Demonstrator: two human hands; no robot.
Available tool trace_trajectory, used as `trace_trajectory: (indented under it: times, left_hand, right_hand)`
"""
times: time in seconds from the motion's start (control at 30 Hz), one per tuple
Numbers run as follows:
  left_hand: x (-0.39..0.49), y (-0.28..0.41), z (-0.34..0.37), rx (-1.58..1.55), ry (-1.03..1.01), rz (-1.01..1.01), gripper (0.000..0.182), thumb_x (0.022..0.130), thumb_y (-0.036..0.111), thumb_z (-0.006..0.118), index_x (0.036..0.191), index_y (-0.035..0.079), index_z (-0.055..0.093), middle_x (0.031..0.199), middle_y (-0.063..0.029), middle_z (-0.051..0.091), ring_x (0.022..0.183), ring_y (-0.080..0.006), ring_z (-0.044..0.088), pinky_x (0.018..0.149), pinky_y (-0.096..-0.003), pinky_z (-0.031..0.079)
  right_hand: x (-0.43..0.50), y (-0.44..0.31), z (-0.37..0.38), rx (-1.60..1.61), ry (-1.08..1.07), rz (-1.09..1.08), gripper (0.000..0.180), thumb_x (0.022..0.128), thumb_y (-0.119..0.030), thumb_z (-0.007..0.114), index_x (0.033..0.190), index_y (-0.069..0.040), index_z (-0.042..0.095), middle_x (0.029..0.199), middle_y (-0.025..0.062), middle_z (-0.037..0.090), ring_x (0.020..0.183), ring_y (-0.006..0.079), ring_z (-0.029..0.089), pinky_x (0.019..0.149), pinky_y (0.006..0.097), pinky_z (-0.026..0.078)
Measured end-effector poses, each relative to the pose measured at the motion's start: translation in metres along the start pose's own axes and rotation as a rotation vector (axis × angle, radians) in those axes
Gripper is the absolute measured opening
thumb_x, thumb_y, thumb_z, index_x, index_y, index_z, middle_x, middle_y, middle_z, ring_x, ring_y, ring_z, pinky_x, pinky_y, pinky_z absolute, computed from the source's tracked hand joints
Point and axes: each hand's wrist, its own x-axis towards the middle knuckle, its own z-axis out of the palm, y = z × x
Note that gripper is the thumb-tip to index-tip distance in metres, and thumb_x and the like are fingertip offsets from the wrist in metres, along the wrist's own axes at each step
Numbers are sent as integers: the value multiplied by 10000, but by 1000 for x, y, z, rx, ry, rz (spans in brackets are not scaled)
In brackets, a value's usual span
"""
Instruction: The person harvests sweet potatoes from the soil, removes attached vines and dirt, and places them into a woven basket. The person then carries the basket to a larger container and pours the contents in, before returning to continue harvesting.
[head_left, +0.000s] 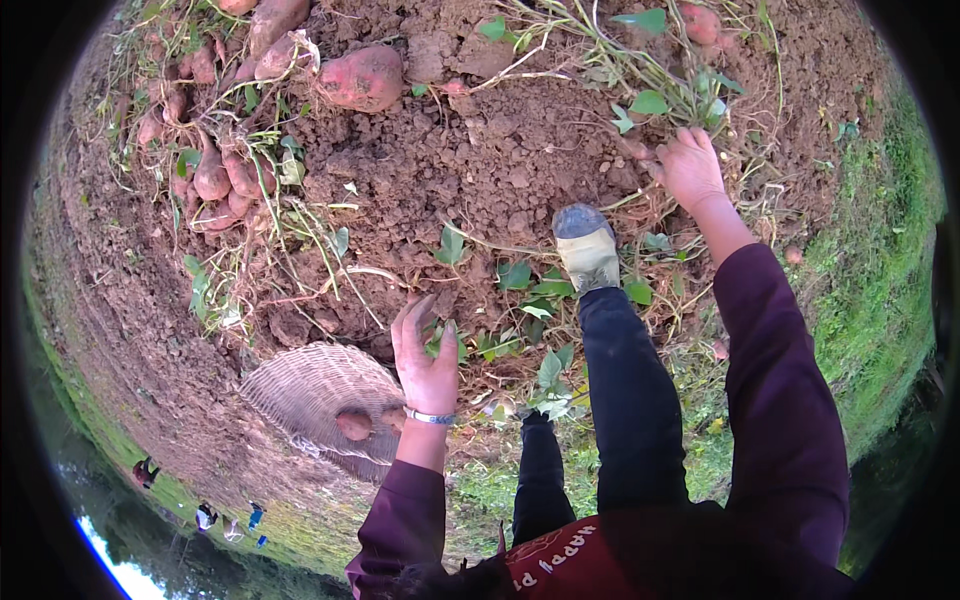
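Observation:
My left hand (429, 367) is open with its fingers apart, just right of a woven wicker basket (322, 390). A bracelet circles that wrist. Inside the basket lies a sweet potato (354, 425); another is partly hidden by my wrist. Farther forward, on the right, my right hand (694, 171) is closed around a small, thin sweet potato (637, 150), whose end shows by the thumb. Right beyond those fingers is the base of a clump of cut sweet potato vines (679, 90), with a red sweet potato (701, 24) above it.
A large red sweet potato (364, 79) rests on loose soil (480, 165). Several more form a heap (217, 176) at left among vines. My shoe (586, 244) stands between my hands, beside leafy stems (551, 285). Grass (870, 300) borders the right; people (204, 516) are far off.

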Motion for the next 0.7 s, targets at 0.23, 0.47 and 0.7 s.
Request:
trace_trajectory:
  times: [0.23, 0.47, 0.7]
  left_hand:
    - [-3, 10, 8, 14, -28, 17, 463, 768, -30, 647, 1202, 89, 540, 1249, -141, 491, 1009, -220, 597, 818, -311, 504]
    - [6, 11, 2, 11, -44, 16, 445, 764, -43, 641, 1184, 70, 546, 1193, -133, 536, 1051, -227, 574, 833, -305, 502]
    - [31, 8, 7, -26, -69, 22, 440, 767, -50, 629, 1183, 53, 529, 1161, -118, 522, 999, -235, 583, 849, -323, 495]
  right_hand:
    - [-100, 18, 38, 12, 77, -56, 291, 832, -403, 553, 799, -152, 698, 763, -11, 611, 954, 191, 479, 971, 378, 290]
    - [-138, 0, 26, 129, -154, 24, 229, 761, -336, 620, 881, -144, 649, 737, 4, 568, 919, 225, 491, 964, 416, 311]
    - [-31, -59, -37, 510, 123, 244, 293, 788, -247, 648, 1004, -56, 594, 1019, 130, 590, 1002, 295, 522, 920, 412, 397]
